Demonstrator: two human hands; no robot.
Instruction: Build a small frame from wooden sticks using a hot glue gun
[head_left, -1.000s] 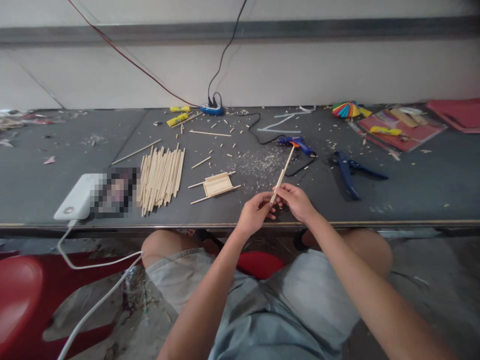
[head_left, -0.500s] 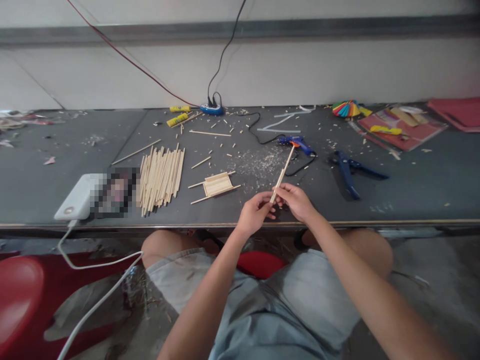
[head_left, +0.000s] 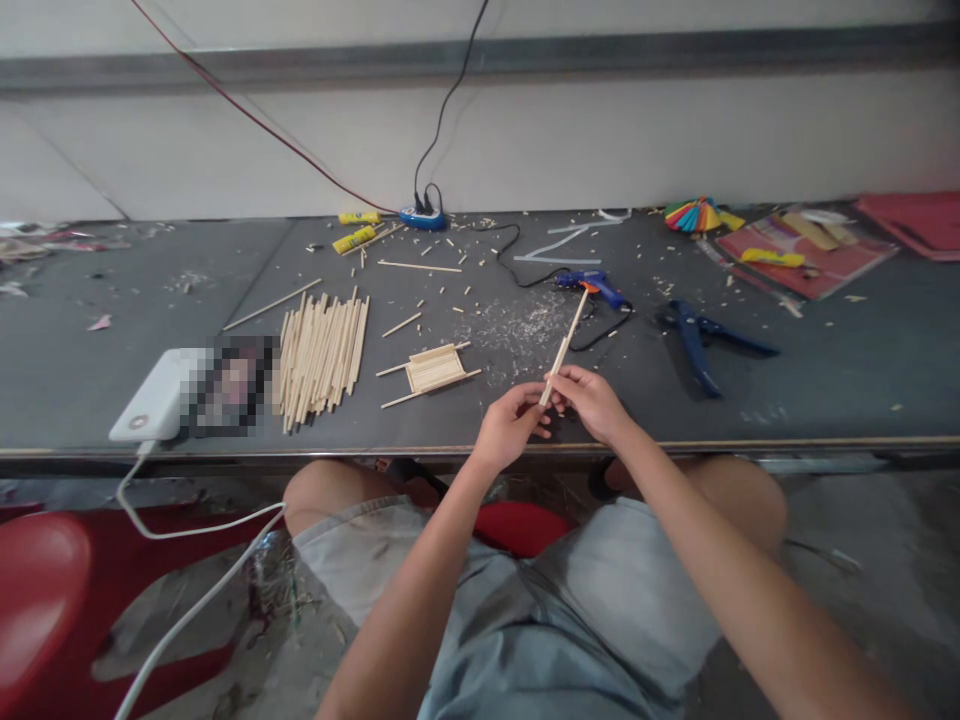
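Note:
My left hand (head_left: 514, 418) and my right hand (head_left: 589, 402) meet near the table's front edge, both closed on pale wooden sticks (head_left: 566, 342). A longer stick and a shorter one lie side by side, slanting up and away to the right. Just beyond their far end rests a blue glue gun (head_left: 592, 285) with an orange part. To the left is a small stick frame (head_left: 436, 372) with a slatted middle and ends that stick out. Further left lies a pile of wooden sticks (head_left: 322, 355). Blue cutting pliers (head_left: 697, 345) lie right of my hands.
A white power bank (head_left: 159, 395) with a cable stands at the left front, beside a blurred-out phone-like object (head_left: 231, 385). A blue power socket (head_left: 422, 217) and yellow tubes (head_left: 354, 239) lie at the back. Stick scraps litter the table (head_left: 825, 390). Red folders (head_left: 911, 225) lie far right.

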